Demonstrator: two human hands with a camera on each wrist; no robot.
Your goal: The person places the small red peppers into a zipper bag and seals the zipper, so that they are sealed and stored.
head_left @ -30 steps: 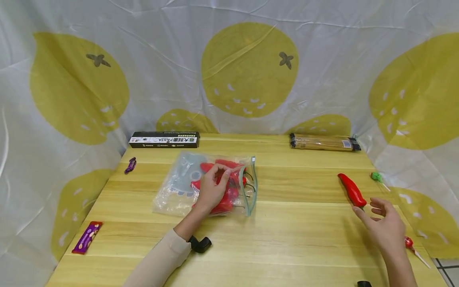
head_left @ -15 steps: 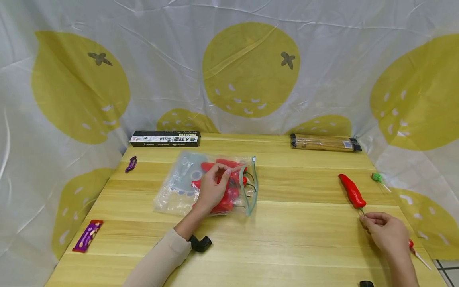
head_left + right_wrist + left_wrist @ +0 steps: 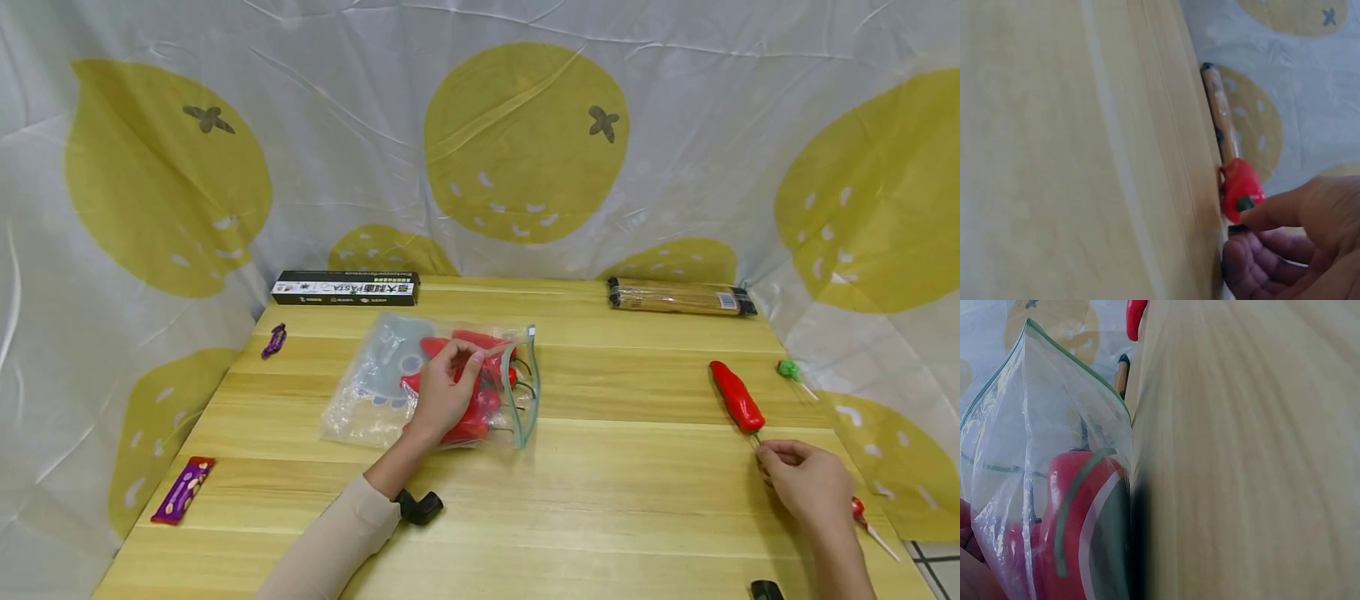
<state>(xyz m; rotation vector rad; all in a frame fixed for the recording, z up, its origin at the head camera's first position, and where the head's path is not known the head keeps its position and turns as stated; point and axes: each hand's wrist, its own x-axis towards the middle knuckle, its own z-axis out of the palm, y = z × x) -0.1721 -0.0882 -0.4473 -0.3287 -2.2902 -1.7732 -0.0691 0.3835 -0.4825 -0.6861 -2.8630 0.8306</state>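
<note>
My left hand (image 3: 441,396) pinches the top layer of a clear zip bag (image 3: 348,421), which lies flat with its green-edged mouth gaping to the right. Several red chili peppers (image 3: 474,421) show through the plastic, their dark stems pointing at the mouth. In the left wrist view the bag (image 3: 997,431) stands open around the peppers (image 3: 1063,519). At the right, my right hand (image 3: 813,492) pinches the green stem of a single red chili pepper (image 3: 737,400) between thumb and index finger. The right wrist view shows this pepper (image 3: 1244,184) just beyond the fingertips.
A black pasta box (image 3: 345,289) and a noodle pack (image 3: 678,297) lie along the back. Purple candy (image 3: 274,341) and a purple bar (image 3: 183,491) are at left. A green lollipop (image 3: 788,370) and a red lollipop (image 3: 858,508) lie at right. A patterned curtain (image 3: 675,167) surrounds the table.
My right hand has lowered slightly and its spread fingers have come together on the chili pepper's stem. The pepper has turned a little. My left hand keeps its place on the bag.
</note>
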